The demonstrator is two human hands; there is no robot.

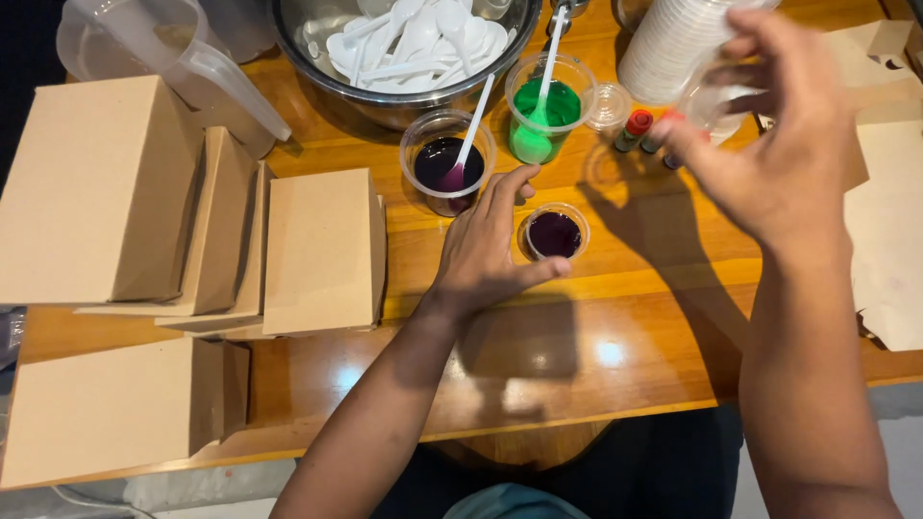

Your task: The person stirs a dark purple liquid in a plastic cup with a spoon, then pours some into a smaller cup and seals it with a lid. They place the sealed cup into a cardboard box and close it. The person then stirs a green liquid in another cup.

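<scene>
My left hand [481, 255] lies flat on the wooden table [625, 327] with its fingers spread. Its thumb and forefinger sit around a small clear cup of dark purple liquid [555, 234] without gripping it. My right hand [779, 154] is raised above the table's right side, and its fingertips pinch a clear plastic lid [713, 96], which is blurred. Just behind that hand stands a tilted stack of clear lids [668, 43]. Past my left hand are a larger cup of purple liquid [444, 165] and a cup of green liquid [546, 117], each with a white spoon in it.
A loose clear lid [609, 104] and small dropper bottles with red caps [636, 127] lie near the green cup. A metal bowl of white plastic spoons [404, 91] and a clear jug [178, 53] stand at the back. Cardboard boxes [322, 250] fill the left, with brown paper [889, 231] at right.
</scene>
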